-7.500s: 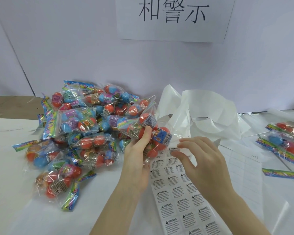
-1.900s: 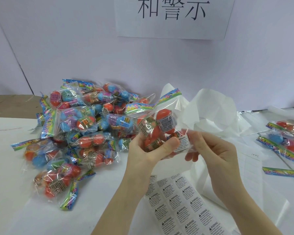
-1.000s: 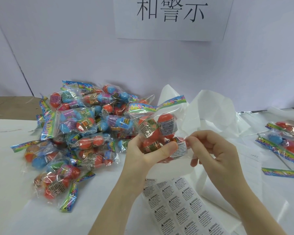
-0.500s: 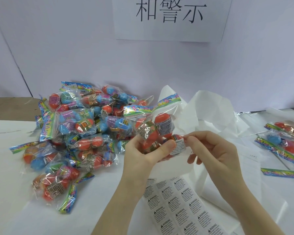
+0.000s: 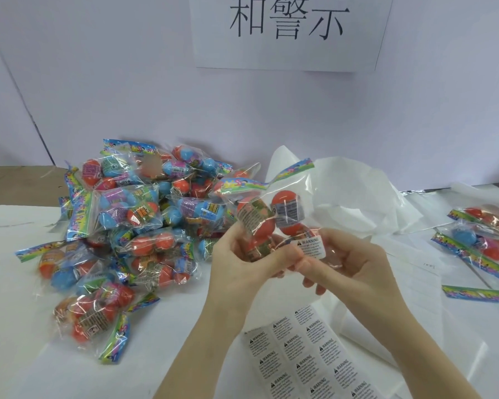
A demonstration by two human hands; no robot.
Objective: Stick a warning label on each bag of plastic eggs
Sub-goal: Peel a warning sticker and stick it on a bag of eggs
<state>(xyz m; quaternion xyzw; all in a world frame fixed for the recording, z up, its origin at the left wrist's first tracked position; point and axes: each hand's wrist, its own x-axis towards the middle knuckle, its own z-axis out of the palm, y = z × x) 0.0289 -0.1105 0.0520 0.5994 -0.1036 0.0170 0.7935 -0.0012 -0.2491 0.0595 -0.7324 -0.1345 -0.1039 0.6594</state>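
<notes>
The left hand (image 5: 244, 262) is gripping a clear plastic bag of orange plastic eggs (image 5: 267, 217), fingers and thumb curled round its lower half, and is holding it raised above the white worktop (image 5: 18, 326) at the centre of the view. The bag's long axis is running upright with a lean to the right, its rainbow-printed header strip (image 5: 267, 182) uppermost. The right hand (image 5: 347, 263) is closing on the bag's lower right corner, thumb and forefinger pinching the film where a small white rectangular warning label (image 5: 310, 247) is sitting. The label is lying just right of the left thumb tip and directly under the right thumb, so the right hand is the nearer one for the pressing-down that appears to be in hand (whether every edge is already stuck cannot be told).

The label is reading "WARNING" beside a triangle symbol; the smaller lines beneath are too fine to read. A white sheet of identical warning labels (image 5: 306, 358) is lying on the worktop below both hands, each cell headed "WARNING". The eggs' printed wrappers are showing text, none of it legible.

A heap of clear bags of orange and blue plastic eggs (image 5: 133, 226) is lying to the left. A few similar bags (image 5: 478, 240) are lying apart at the far right. A white paper sign (image 5: 288, 33) on the wall is showing "和警示".
</notes>
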